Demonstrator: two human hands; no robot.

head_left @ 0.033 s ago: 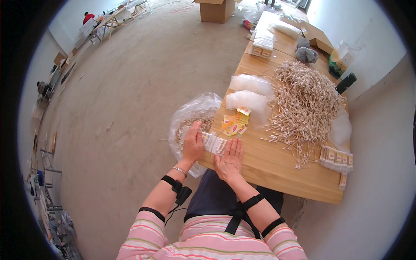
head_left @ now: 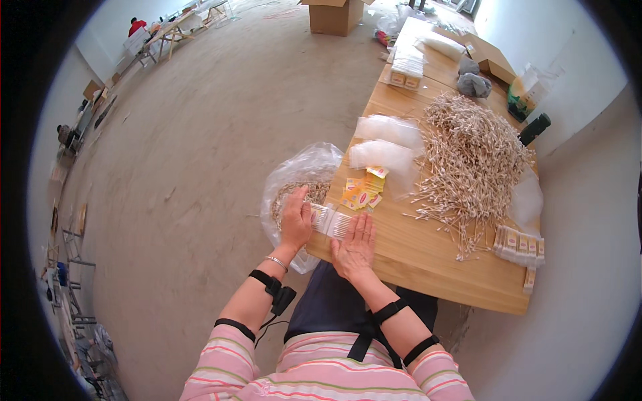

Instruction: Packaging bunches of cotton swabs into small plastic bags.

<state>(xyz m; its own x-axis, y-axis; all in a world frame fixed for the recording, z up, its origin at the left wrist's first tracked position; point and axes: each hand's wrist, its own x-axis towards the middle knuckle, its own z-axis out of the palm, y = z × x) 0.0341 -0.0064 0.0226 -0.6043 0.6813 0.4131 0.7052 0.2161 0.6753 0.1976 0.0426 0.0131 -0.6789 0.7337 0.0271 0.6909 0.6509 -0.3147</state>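
Hands at table's (head_left: 428,260) near edge: my left hand (head_left: 296,220) pinches the small clear packet (head_left: 331,221) of swabs, right hand (head_left: 354,246) lies flat, open, steadying it. I'd square ends before sealing.

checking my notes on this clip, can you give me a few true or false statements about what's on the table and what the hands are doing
1. Both hands rest on a small clear packet of cotton swabs at the near table edge. True: the left hand and right hand are on the packet of swabs.
2. The big pile of loose swabs lies left of the hands. False: it lies to the right, farther back on the wooden table.
3. Small yellow labels lie just beyond the packet. True.
4. The clear plastic bag hanging at the table's left edge is empty. False: it holds swabs.
5. A cardboard box stands on the floor beyond the table. True.
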